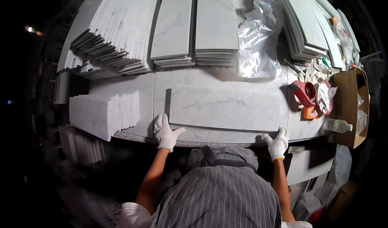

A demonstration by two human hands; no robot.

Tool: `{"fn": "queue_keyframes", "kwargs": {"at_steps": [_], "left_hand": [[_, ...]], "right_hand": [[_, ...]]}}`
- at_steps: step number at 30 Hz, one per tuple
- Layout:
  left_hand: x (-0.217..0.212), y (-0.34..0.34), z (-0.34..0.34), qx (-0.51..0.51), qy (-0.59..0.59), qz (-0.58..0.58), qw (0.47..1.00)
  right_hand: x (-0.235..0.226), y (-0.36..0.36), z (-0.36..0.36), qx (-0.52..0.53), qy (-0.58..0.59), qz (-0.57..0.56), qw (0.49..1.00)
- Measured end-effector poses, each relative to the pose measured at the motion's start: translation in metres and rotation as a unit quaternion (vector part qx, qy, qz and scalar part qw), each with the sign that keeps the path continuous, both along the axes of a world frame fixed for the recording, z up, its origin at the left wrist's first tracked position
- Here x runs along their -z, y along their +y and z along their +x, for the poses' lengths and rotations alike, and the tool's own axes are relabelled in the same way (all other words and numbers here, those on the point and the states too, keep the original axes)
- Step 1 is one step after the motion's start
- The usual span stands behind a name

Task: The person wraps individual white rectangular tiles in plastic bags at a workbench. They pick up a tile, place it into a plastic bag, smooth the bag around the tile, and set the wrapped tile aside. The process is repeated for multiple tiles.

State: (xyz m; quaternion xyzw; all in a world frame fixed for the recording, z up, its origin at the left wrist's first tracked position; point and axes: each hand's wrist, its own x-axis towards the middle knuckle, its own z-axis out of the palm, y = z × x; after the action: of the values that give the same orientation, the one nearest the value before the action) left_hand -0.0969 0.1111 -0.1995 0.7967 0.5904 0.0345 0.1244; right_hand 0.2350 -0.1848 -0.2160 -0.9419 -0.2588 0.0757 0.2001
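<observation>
Slab: A long, grey-veined pale slab (226, 109) lies lengthwise across the middle of the surface (129, 82), near the worker's edge; whether it lies flat or on something thin cannot be told.
Left hand: White-gloved, the left hand (165, 134) spreads its fingers beside the slab's near left corner, thumb toward the near edge, with no grasp showing.
Right hand: Also gloved, the right hand (279, 142) is unclenched at the near right corner, fingertips up against or just beside it, thumb apart.
Handling: The slab looks long and brittle, and would best be steadied from both ends at once, with even pressure and thumbs clear of its underside; a knock could chip the corners.
Left side: A row of short slabs (91, 113) stands near the left hand, close enough to call for care when turning the long one.
Right side: A red tape dispenser (303, 92), an orange box (310, 114) and a clear bottle (337, 125) sit before a cardboard box (340, 100).
Far side: Crumpled plastic (260, 42) lies between a middle stack (217, 22) and a right stack (301, 20).
</observation>
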Motion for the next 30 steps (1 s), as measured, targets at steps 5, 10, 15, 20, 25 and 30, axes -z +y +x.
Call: {"fn": "queue_keyframes", "kwargs": {"at_steps": [5,10,15,20,25,30], "left_hand": [[0.025,-0.006,-0.012,-0.091,-0.086,-0.014,0.992],[0.035,0.016,-0.039,-0.223,-0.264,-0.28,0.896],[-0.012,0.008,-0.011,-0.331,-0.424,-0.467,0.702],[-0.001,0.003,-0.018,-0.283,-0.416,-0.521,0.69],[-0.003,0.01,-0.018,-0.28,-0.365,-0.626,0.63],[-0.002,0.02,-0.026,-0.196,-0.457,-0.719,0.485]], "right_hand": [[-0.001,0.002,-0.005,0.078,0.028,-0.103,0.991],[0.014,-0.011,0.009,0.066,0.077,-0.053,0.993],[0.041,-0.035,0.018,0.17,0.346,0.17,0.907],[0.016,-0.017,0.005,0.343,0.514,0.361,0.699],[-0.013,-0.016,0.014,0.301,0.69,0.294,0.589],[-0.035,-0.003,0.003,0.252,0.776,0.18,0.549]]}}
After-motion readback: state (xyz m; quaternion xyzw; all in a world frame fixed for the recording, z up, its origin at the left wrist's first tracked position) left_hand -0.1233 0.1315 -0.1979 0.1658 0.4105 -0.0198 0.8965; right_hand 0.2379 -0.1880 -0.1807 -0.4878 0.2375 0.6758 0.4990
